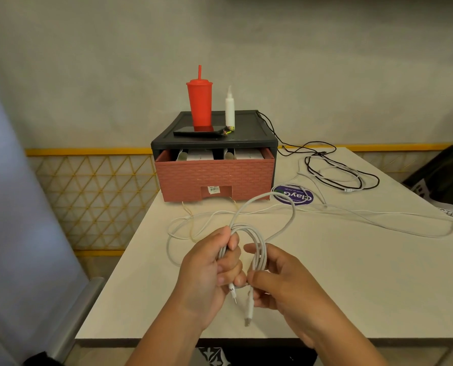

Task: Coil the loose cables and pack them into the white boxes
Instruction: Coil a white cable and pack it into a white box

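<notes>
Cream table [325, 273] under everything. White cable [260, 250] is part-coiled, held above it: left hand [207, 270] clenched round the loops, right hand [286, 283] pinching strands near the plug [248, 310]. Light, limp, springy I'd guess; grip the bundle's middle. White boxes [200, 155] sit in the open drawer [215, 178] behind.

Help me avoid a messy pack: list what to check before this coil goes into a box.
1. Grip: ok, the left hand and right hand both hold the white cable.
2. Both plug ends found: ok, they hang below the hands.
3. Compact coil: not ok, one large loop sticks out.
4. Open drawer: ok.
5. Room in the white boxes: cannot tell.
6. Other cables coiled: not ok, the black cable lies loose on the table.
</notes>
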